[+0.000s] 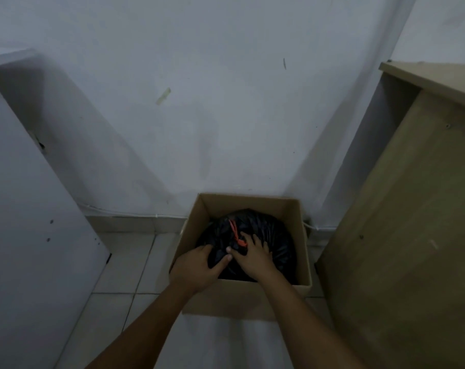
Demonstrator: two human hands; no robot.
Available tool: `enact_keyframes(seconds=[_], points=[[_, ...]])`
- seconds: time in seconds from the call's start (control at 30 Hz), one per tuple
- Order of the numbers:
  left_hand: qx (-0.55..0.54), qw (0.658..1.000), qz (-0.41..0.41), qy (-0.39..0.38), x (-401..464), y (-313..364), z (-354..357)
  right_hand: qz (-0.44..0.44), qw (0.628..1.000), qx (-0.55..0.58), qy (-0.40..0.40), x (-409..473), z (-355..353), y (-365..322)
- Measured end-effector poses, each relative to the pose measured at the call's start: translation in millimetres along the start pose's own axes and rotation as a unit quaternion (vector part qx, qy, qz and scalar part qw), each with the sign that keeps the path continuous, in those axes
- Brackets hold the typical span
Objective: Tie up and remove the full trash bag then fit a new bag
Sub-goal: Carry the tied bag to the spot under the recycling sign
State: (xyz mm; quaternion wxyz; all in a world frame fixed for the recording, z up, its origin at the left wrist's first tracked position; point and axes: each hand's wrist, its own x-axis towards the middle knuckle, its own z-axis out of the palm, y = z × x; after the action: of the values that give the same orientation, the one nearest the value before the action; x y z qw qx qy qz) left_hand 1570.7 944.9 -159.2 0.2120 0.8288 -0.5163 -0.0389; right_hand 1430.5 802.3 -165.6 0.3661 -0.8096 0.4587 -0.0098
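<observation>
A full black trash bag [268,235] sits inside an open cardboard box [252,296] on the floor against the wall. A red-orange tie [235,231] runs across the bag's top to its gathered neck. My left hand [196,270] grips a bunch of the black plastic at the bag's near left side. My right hand [254,255] presses on the bag's top just right of the tie, with fingers spread and the thumb pinching plastic near the left hand's thumb. The bag's lower part is hidden by the box.
A white cabinet side [26,209] stands at the left. A tan wooden desk panel [402,235] stands close on the box's right. White wall [226,115] rises behind the box, and pale floor tiles [125,262] lie at the left front.
</observation>
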Motion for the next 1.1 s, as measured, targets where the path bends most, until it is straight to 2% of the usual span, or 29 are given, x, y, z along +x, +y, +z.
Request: enact_keyframes(seconds=[0.47,0.6,0.7,0.87,1.1], points=[[-0.008,0.999,-0.039,-0.033,-5,1,4,-0.033,0.999,-0.002,-0.038,5,1,2],[-0.009,0.998,-0.047,-0.049,1,0,3,-0.044,0.999,-0.012,-0.006,6,-5,3],[0.017,0.993,-0.055,-0.100,6,3,-6,-0.045,0.999,-0.010,0.012,-2,-22,-1],[0.080,0.984,-0.065,-0.144,17,31,-68,-0.066,0.996,-0.064,0.014,-32,-70,-33],[0.121,0.976,-0.072,-0.169,34,102,-211,-0.055,0.978,-0.196,0.051,-101,-189,-114]])
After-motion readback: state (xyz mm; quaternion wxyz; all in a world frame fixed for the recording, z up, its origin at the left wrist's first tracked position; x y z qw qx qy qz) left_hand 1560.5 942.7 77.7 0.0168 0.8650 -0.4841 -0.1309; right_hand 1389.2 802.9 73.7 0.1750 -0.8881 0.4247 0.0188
